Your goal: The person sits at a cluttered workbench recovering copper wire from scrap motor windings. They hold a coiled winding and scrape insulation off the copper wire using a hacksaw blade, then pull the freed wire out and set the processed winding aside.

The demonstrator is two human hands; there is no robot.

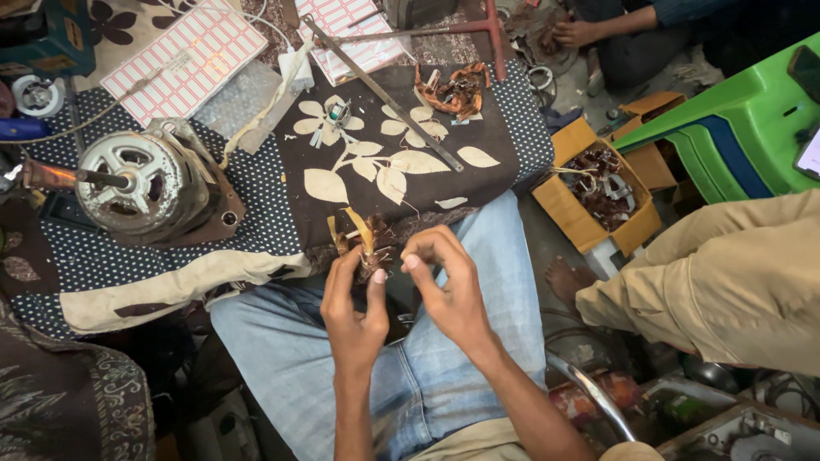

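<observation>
Nearest to us are our own knees in pale blue jeans (461, 341), and above them our two hands meet. Beyond the knees spreads the dark cloth (401, 162) with cream leaves, laid over a dotted cover on the low surface (256, 196) in front of us. To the left on that cover sits a round grey motor (141, 186), its shaft pointing left. A person in tan trousers (726, 282) sits at our right, next to a green plastic chair (735, 119). Between that leg and the cloth stands an open cardboard box (589, 183) holding tangled copper wire and metal parts. A long metal rod (389, 94) lies slantwise across the cloth, with a small heap of copper scraps (454, 90) just beside its upper stretch. White sheets with red grids (184, 55) lie at the far edge.

Our left hand (352, 312) holds a small copper coil bundle (369, 248) with yellow strips sticking up (it sits right at the near hem of the cloth, over our lap); that grip is pressed around the bundle's lower part. Our right hand (448, 286) pinches thumb and forefinger together at the bundle's right side, on what looks like a fine strand, too thin to make out.
</observation>
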